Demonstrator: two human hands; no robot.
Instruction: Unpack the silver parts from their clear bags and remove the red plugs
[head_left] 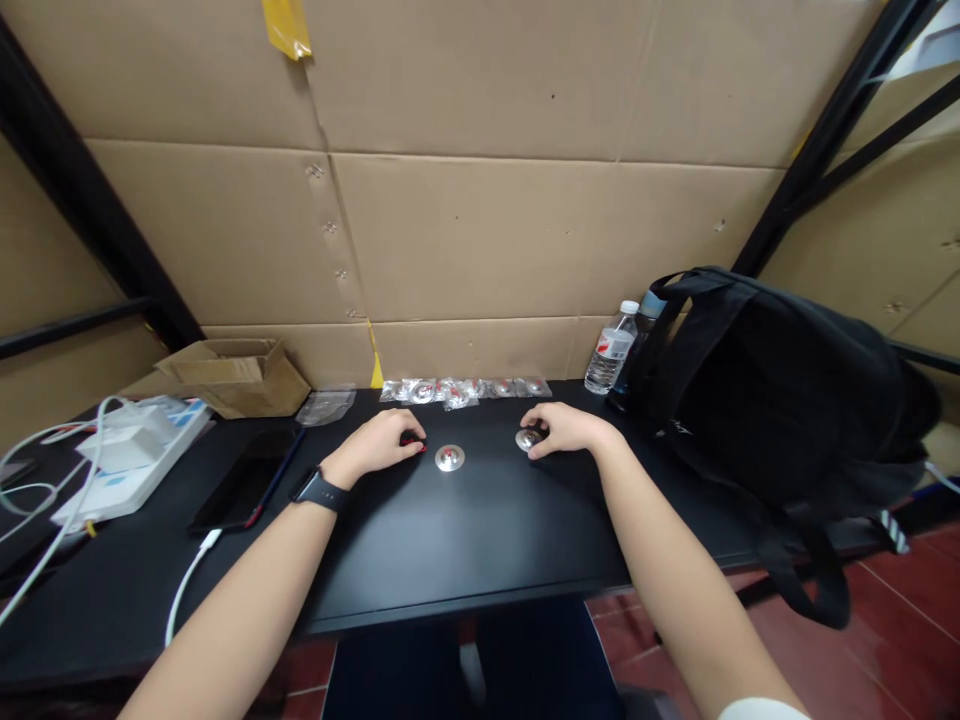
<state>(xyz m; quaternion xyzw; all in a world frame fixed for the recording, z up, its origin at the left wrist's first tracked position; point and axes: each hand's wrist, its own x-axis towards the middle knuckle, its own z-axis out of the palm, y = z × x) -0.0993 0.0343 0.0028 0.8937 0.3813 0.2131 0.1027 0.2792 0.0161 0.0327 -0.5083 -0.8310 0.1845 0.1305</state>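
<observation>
My left hand (386,438), with a dark watch on its wrist, rests low over the black desk. Its fingers curl closed round a small red and dark piece (412,439), mostly hidden by them. Just right of it, a round silver disc (449,458) with a raised centre and a red mark lies flat on the desk. A second silver disc (527,438) of the same look sits between the thumb and fingers of my right hand (559,430), which grips it by its edge at desk level. Behind both hands, several similar discs in clear plastic bags (461,391) lie in a row.
A clear water bottle (610,350) and a black backpack (780,380) stand on the right. Leftward are a phone (247,478) on a white cable, a white power strip (142,465), an open cardboard box (232,385) and an empty-looking plastic bag (326,406). Cardboard walls close the back.
</observation>
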